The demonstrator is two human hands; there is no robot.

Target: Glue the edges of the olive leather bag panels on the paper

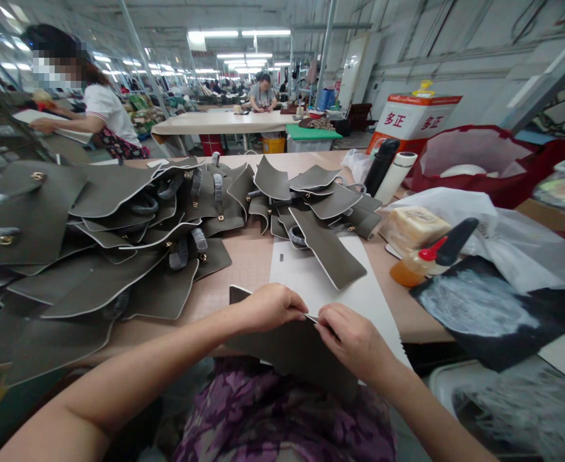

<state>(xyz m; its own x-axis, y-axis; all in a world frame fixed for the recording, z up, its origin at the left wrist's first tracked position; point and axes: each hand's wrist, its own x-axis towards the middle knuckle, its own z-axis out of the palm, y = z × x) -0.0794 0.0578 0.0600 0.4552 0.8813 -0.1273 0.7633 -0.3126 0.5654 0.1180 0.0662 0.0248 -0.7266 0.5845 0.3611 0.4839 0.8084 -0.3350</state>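
My left hand (pixel 269 307) and my right hand (pixel 352 339) are both closed in a pinch on the top edge of a dark olive leather piece (pixel 292 350) that hangs over the near table edge onto my lap. The fingertips of the two hands nearly meet at the piece's edge. Beyond it, a white paper sheet (pixel 311 279) lies on the table. A long olive leather strip (pixel 328 250) lies across that sheet.
Piles of olive leather bag panels with straps and brass studs (pixel 113 250) cover the left and middle of the table (pixel 244 256). At right are a glue bottle with a red tip (pixel 420 260), a glue-smeared black board (pixel 485 308), plastic bags, two flasks (pixel 388 168). Other workers sit beyond.
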